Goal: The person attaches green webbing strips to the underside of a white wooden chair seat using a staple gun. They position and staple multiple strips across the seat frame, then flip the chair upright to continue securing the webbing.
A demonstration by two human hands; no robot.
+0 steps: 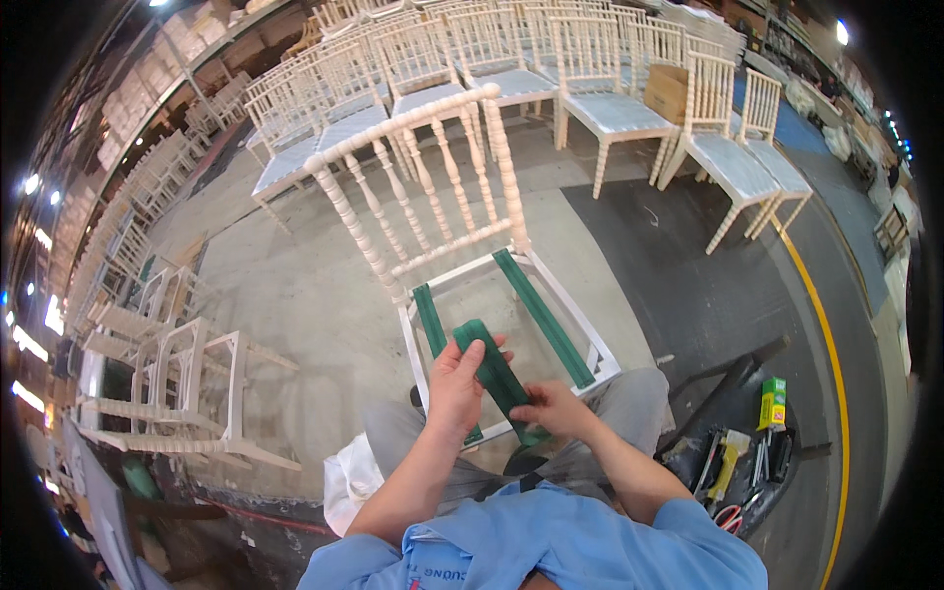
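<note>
Rows of white spindle-back chairs [610, 88] crowd the workshop floor and a tool tray [742, 462] sits at my right as my left hand [455, 385] and right hand [556, 408] clamp a flat green webbing strap [495, 372] above an unseated white chair frame [442, 187].

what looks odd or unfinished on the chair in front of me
The white chair has no seat panel: its frame is open, with only two green straps running front to back. Both hands, left and right, hold a third strap.
</note>
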